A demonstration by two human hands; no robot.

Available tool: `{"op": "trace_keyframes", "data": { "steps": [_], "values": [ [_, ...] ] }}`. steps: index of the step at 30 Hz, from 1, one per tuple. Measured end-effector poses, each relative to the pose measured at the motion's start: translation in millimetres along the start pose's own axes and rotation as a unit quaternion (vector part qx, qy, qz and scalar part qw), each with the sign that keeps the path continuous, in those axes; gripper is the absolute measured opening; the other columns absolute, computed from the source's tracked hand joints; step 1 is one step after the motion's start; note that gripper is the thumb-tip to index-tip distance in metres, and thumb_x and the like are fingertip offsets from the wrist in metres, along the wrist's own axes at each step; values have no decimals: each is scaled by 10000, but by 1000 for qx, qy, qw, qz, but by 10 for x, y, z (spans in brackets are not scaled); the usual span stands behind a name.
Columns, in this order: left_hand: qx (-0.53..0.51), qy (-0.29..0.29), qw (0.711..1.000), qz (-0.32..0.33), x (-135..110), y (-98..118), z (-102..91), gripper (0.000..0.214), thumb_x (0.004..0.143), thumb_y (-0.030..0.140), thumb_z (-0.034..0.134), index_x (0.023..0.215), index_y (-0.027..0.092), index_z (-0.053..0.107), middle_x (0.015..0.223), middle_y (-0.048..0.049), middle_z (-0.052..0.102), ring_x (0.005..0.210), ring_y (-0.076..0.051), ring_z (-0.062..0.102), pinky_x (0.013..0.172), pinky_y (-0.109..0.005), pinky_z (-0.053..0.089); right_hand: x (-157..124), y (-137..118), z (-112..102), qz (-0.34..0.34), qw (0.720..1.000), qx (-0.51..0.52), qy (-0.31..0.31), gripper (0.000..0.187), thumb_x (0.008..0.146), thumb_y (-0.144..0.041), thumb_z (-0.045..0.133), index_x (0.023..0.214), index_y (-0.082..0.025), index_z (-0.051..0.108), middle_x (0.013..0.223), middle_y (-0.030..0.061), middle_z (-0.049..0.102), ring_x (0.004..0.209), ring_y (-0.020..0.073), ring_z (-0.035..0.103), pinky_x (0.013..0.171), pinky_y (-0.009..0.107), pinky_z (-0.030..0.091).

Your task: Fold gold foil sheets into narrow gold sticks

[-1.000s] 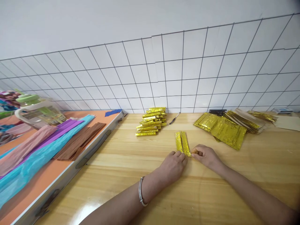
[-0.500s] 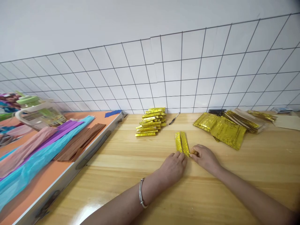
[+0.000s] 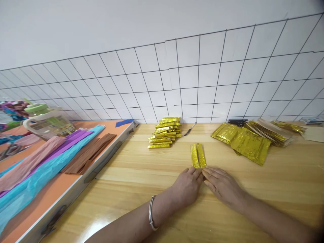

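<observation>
A folded piece of shiny gold foil paper [image 3: 198,155] lies on the wooden table, two long flaps side by side with a narrow seam between them. Over its near end, my left hand [image 3: 188,185] has its fingers bent and closed on the paper; a silver bangle circles that wrist. My right hand [image 3: 222,185] lies on the near right corner, fingers stretched out and pressing on the foil, their tips touching the left fingers. Both hands hide the near edge of the paper. Farther back sits a pile of narrow folded gold strips [image 3: 165,133].
A pen [image 3: 189,129] lies behind the foil. Wider gold foil sheets [image 3: 250,145] are at the right, with a black object [image 3: 238,122] behind. Left, an orange raised board [image 3: 54,192] bears brown [image 3: 88,155], turquoise [image 3: 50,175] and purple strips and a clear basket [image 3: 50,125].
My right hand has gone from a pinch at the foil's right corner to stretched fingers laid across its near end, beside my left hand. The left hand stays at the near end.
</observation>
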State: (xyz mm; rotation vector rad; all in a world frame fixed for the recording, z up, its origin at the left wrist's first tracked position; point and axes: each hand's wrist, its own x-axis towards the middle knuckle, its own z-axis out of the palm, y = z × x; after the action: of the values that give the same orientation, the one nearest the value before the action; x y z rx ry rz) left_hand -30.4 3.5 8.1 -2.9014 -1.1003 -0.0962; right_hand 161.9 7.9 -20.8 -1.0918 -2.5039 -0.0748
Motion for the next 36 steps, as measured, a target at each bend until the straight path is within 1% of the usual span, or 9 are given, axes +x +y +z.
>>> {"op": "trace_keyframes", "data": {
  "steps": [3,6,15,20,23,26,29,32,36],
  "values": [
    [4,14,1000,17,-95,-1,-1,473,865,279,383,1286,64,384,1302,-153,457,1225,-237,369,1028,-350,295,-30,-7,-16,-8,1000,-16,-19,365,886,-222,394,1217,-179,542,1231,98,564,1146,207,504,1005,420,365],
    [-9,24,1000,17,-177,2,-5,509,900,345,318,1320,59,353,1363,-150,397,1301,-236,283,1082,-351,214,-38,6,-9,-3,1000,-15,-20,362,879,-220,407,1210,-183,550,1237,89,561,1157,205,494,1027,421,336],
    [-61,26,997,-28,-180,21,-45,577,843,390,427,1334,102,326,1366,-134,396,1284,-225,321,1069,-360,251,4,27,35,-9,999,-7,-45,399,851,-252,457,1232,-149,522,1225,116,560,1140,246,480,984,454,373],
    [-57,38,998,-9,-223,6,-32,579,869,424,384,1343,100,310,1377,-150,377,1282,-239,328,1065,-390,238,19,44,18,-7,999,-9,-40,366,845,-236,457,1188,-160,559,1190,110,583,1105,250,505,959,458,394],
    [-61,44,997,-10,-247,-36,-28,552,875,430,390,1336,135,316,1371,-122,394,1279,-222,332,1068,-399,220,9,68,13,-10,999,0,-44,372,845,-262,461,1189,-161,559,1183,116,586,1098,249,511,932,439,424],
    [-96,60,993,-27,-200,-95,-18,374,896,328,380,1244,194,414,1279,-69,499,1192,-173,434,1043,-380,253,-30,35,-2,-11,999,9,-35,380,844,-291,465,1196,-181,554,1181,124,586,1098,256,514,918,447,434],
    [-126,82,986,-69,-64,-135,25,232,912,240,345,1062,191,516,1033,-42,616,989,-139,551,961,-327,341,-90,-73,-33,-24,999,26,-35,385,842,-318,472,1204,-208,547,1194,110,581,1084,255,527,909,444,446],
    [-115,94,982,-119,85,-134,97,161,895,229,390,920,167,537,859,-35,612,833,-141,567,849,-285,407,-136,-148,-70,-57,996,57,-30,352,849,-308,468,1179,-230,564,1164,73,609,1048,233,557,897,412,463],
    [-89,76,987,-111,149,-94,159,94,867,228,449,874,177,527,891,-37,577,870,-152,540,816,-268,421,-87,41,-92,-44,995,82,17,289,867,-245,431,1093,-246,610,1073,47,657,988,197,596,896,371,463]
  ]
}}
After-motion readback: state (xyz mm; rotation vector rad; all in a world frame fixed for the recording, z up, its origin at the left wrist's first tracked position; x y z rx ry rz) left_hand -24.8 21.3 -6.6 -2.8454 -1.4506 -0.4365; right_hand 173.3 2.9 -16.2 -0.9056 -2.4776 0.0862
